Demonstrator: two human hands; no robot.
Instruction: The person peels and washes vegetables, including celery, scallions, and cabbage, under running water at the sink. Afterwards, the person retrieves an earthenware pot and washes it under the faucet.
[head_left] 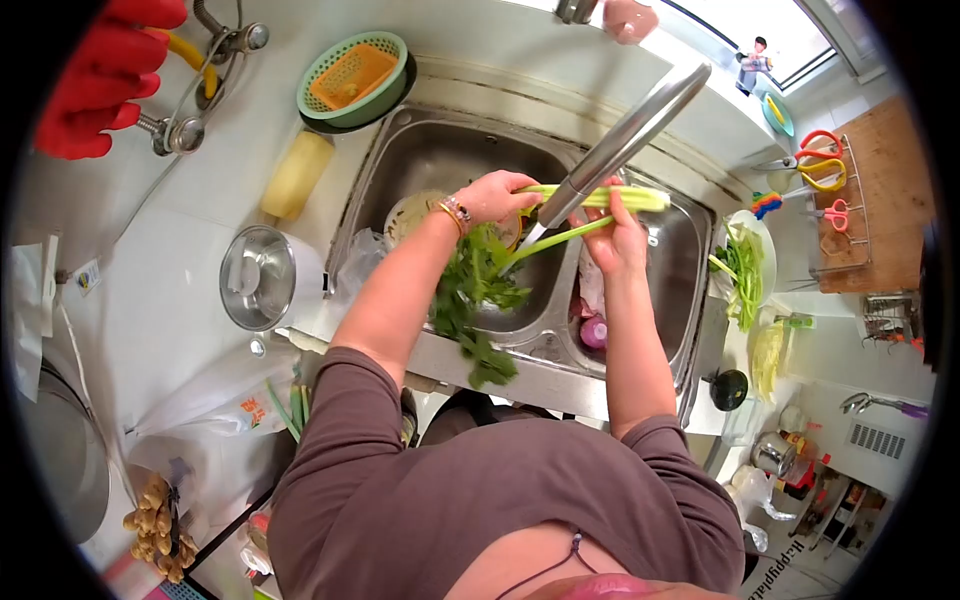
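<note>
Over the double sink [545, 352], the person's left hand [492, 197] is curled closed around the celery [642, 198] near its leafy part, while the right hand [622, 238] is partly closed, its thumb and fingers around the stalks farther along. The celery lies across both hands, its long axis running nearly crosswise, pale cut ends pointing right past the right hand. One stalk slants down to the left, and the leaves hang below the left hand, over the sink's front edge. The faucet [632, 130] passes in front of the stalks, between the hands. Beneath the left wrist, a pale round bowl [402, 212] sits in the left basin, its contents hard to make out. The right basin holds a purple onion [593, 332]. Farther out on the counter [150, 290], a green basket [396, 92] has an orange basket [352, 80] inside; to the right, a white plate [768, 262] carries greens [744, 272].
</note>
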